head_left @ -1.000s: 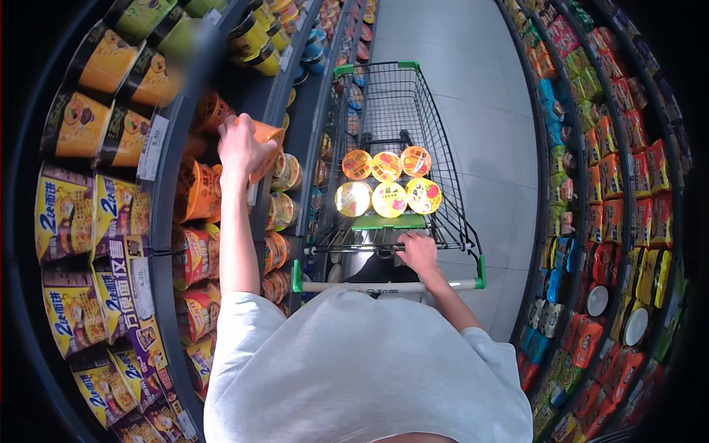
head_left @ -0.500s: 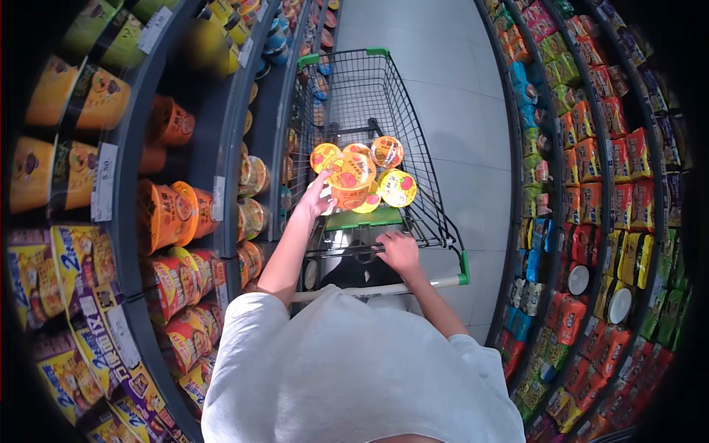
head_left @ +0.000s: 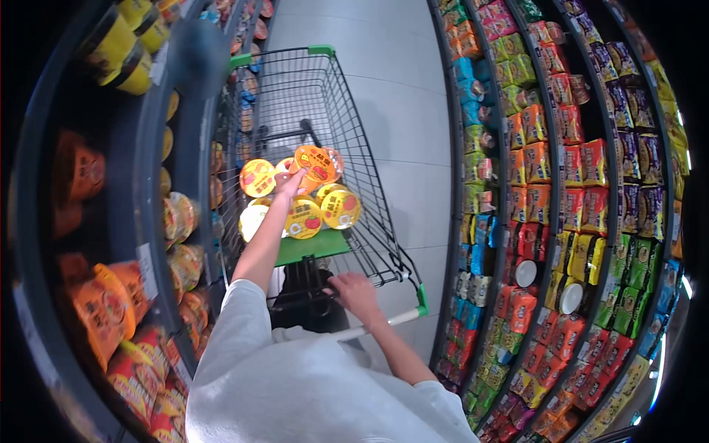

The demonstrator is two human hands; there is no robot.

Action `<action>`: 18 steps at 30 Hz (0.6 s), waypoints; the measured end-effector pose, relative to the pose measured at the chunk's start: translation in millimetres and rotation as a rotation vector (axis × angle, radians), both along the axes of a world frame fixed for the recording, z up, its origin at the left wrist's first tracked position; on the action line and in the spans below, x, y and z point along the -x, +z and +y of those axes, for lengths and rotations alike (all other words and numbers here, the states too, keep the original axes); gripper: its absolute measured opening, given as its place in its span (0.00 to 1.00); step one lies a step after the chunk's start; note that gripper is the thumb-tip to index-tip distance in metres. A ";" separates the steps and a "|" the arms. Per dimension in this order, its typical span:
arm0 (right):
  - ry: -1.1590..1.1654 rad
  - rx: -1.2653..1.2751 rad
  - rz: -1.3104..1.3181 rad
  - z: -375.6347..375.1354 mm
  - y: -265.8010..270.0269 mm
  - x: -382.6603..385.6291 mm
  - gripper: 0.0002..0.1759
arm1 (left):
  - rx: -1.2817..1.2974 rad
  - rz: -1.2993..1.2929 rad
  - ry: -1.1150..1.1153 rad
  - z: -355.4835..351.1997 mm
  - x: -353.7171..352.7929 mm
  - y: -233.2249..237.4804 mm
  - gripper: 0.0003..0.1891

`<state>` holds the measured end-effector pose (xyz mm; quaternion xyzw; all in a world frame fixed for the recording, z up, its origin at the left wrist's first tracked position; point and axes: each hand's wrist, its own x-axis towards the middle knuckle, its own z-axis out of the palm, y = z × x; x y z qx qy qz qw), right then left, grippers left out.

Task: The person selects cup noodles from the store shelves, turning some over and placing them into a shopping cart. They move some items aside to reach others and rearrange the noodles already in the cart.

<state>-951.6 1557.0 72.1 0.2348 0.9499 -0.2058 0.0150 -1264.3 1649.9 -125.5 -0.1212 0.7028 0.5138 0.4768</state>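
My left hand [head_left: 290, 181] reaches into the shopping cart [head_left: 360, 140], its fingers against an orange noodle cup [head_left: 316, 164] with a round lid. Several yellow and orange cups lie around it in the near part of the basket, among them a yellow cup [head_left: 340, 209] on the right and another [head_left: 258, 178] on the left. Near the cart's handle is my right hand [head_left: 354, 292], its fingers spread a little and no object visible in it.
Shelves of noodle cups [head_left: 103, 310] line the left side, close to the cart. On the right stand long shelves of colourful packets [head_left: 587, 162]. Grey tiled floor [head_left: 399, 111] runs between the cart and the right shelves.
The view has turned, so the cart appears further left. My left hand has carried the orange cup forward, from above the near cups to the back of the group. My right hand stays near the handle.
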 end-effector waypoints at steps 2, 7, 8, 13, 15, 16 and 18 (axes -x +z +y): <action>0.004 -0.008 0.013 0.7 5.0 3.4 0.15 | -0.078 -0.046 -0.059 16.7 -3.8 -23.7 0.45; -0.030 0.002 0.015 2.0 3.0 6.0 0.15 | -0.028 0.041 -0.358 31.2 -18.3 -21.0 0.25; -0.038 -0.003 0.019 1.7 0.7 5.7 0.15 | -0.105 0.015 -0.346 31.8 -22.3 -28.2 0.27; -0.061 0.036 -0.016 -0.7 2.2 7.7 0.14 | -0.309 0.129 -0.282 16.1 -47.5 -120.3 0.26; -0.049 0.022 -0.046 0.4 1.7 8.4 0.14 | -0.244 0.315 -0.297 13.9 -43.2 -116.5 0.23; -0.045 0.018 -0.060 -1.0 0.6 7.5 0.15 | -0.128 0.425 -0.369 3.9 -36.2 -72.4 0.21; -0.055 0.009 -0.057 -3.5 -4.0 5.8 0.15 | -0.029 0.582 -0.472 -22.9 -32.2 -41.1 0.18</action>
